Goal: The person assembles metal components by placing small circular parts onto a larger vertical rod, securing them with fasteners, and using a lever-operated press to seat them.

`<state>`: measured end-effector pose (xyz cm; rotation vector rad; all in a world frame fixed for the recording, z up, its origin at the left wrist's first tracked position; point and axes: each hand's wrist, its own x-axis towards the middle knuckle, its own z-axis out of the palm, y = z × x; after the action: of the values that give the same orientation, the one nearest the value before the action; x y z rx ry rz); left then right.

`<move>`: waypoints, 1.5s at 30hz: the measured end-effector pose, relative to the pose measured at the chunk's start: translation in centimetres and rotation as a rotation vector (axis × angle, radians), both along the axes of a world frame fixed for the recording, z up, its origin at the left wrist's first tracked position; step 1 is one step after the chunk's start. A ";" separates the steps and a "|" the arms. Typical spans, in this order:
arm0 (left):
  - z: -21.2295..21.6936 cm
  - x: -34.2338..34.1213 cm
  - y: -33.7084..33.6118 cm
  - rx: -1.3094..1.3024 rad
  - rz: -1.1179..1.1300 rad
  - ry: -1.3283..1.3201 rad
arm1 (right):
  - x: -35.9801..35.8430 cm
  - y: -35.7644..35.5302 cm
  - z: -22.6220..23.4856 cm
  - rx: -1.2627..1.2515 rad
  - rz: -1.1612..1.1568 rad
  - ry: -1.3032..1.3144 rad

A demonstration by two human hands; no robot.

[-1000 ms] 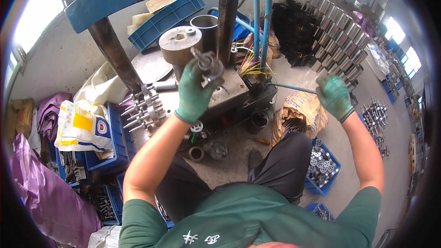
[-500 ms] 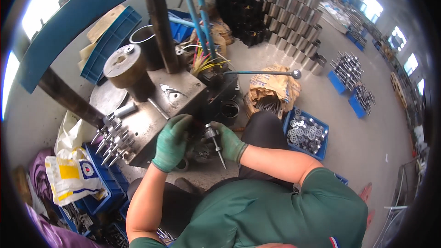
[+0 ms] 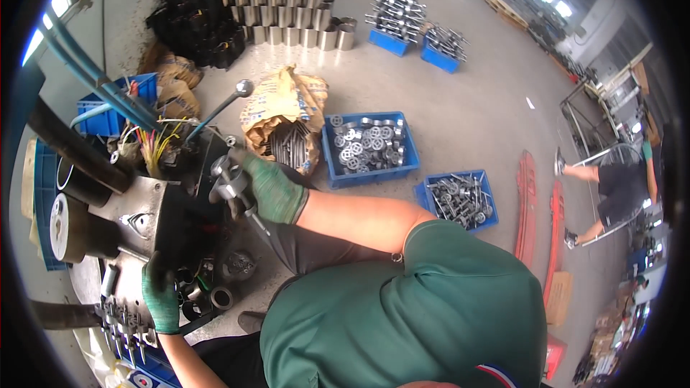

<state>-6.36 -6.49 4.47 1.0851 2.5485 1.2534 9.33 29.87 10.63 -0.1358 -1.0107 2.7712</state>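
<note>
My right hand (image 3: 273, 190), in a green glove, is closed around a metal shaft with a thick collar (image 3: 231, 185). The shaft slants, its thin end pointing down toward my knee. My left hand (image 3: 161, 298), gloved too, lies at the near edge of the press's steel block (image 3: 167, 208). Its darkened fingers look stretched out with nothing visible in them, though their tips blend into the shadow. Several similar shafts (image 3: 126, 325) stand on the block left of that hand, near a short metal cylinder (image 3: 109, 280).
A paper sack of metal rods (image 3: 284, 104) sits beyond my right hand. Blue bins hold round metal parts (image 3: 366, 147) and assembled shafts (image 3: 460, 200). Stacked steel tubes (image 3: 287, 0) stand farther back. Red pallet-truck forks (image 3: 527, 208) lie at right, and another person (image 3: 622, 190) is beyond them.
My view has swung to the right. My right hand has carried the shaft away from my left hand, toward the sack side. My left hand has dropped to the block's edge.
</note>
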 end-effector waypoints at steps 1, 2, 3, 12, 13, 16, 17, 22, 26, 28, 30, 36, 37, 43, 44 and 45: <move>-0.4 0.1 0.1 0.005 -0.010 -0.011 | 1.1 2.2 0.3 -0.045 -0.045 -0.052; 0.0 0.7 0.5 -0.012 -0.008 -0.023 | 3.2 3.7 1.8 -0.087 -0.129 -0.060; 0.4 1.2 1.2 -0.026 -0.017 -0.039 | 4.9 6.0 1.6 -0.019 -0.163 0.004; -1.0 1.4 1.4 -0.146 -0.150 0.031 | 19.3 15.3 -15.6 -0.121 -0.802 -0.772; -1.1 1.5 1.5 -0.155 -0.159 0.035 | 21.3 15.7 -18.5 -0.162 -0.846 -0.861; -1.0 1.9 2.3 -0.171 -0.173 0.014 | 30.1 17.4 -27.5 -0.383 -0.875 -0.798; -0.9 2.1 2.5 -0.176 -0.171 0.007 | 32.8 17.6 -29.2 -0.444 -0.900 -0.764; -0.6 2.0 1.3 -0.222 -0.130 0.061 | 43.6 21.2 -33.9 -0.220 -1.293 -1.085; -3.4 1.2 1.7 -0.185 -0.162 -0.032 | 59.2 27.5 -36.5 0.796 -1.081 -1.665; -3.0 1.3 1.4 -0.198 -0.151 0.009 | 58.8 28.2 -35.9 0.876 -1.130 -1.811; -2.7 1.2 2.2 -0.212 -0.155 0.041 | 59.6 26.5 -35.5 0.669 -1.330 -1.831; -2.2 0.7 3.3 -0.115 -0.025 0.138 | 53.1 25.8 -32.3 0.717 -1.447 -1.676; -1.8 0.5 2.8 -0.095 0.034 0.176 | 49.6 26.0 -31.4 0.801 -1.386 -1.656; -2.3 -4.2 1.4 -0.001 0.401 0.362 | 33.5 26.2 -28.0 1.233 -1.109 -1.199; -2.6 -5.6 1.5 -0.026 0.451 0.380 | 30.0 23.7 -25.1 1.276 -1.143 -1.020; -3.2 -6.6 0.7 -0.011 0.507 0.396 | 26.9 23.7 -22.8 1.339 -1.044 -0.951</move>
<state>-12.96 -5.75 1.30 0.7676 3.2782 1.2062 36.19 53.55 -12.18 -1.2930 -1.9143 0.7017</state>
